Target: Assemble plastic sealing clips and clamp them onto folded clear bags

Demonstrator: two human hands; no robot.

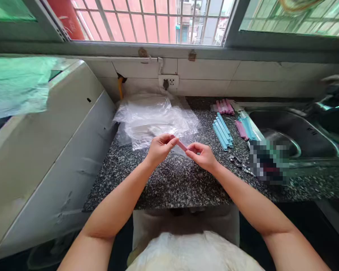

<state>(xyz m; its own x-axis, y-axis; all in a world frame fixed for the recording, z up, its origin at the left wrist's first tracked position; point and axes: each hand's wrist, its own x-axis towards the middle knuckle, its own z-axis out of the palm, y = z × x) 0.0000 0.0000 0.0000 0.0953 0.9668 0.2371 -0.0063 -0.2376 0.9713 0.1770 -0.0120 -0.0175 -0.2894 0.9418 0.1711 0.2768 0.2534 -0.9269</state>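
A slim pink strip (182, 145) is held above the speckled countertop (172, 188), slanted from far left to near right. Its far left end is pinched between the thumb and fingers of the left hand (161, 148); its near right end is clamped by the thumb and fingertips of the right hand (202, 155). Just beyond the hands, clear plastic bags (155, 113) are spread in a loose heap. To the right, a stack of blue strips (222, 132) is laid on the counter, with a pink bundle (225, 107) placed farther back. More pink pieces (241, 130) and blue pieces (247, 127) are set side by side near the sink (288, 122).
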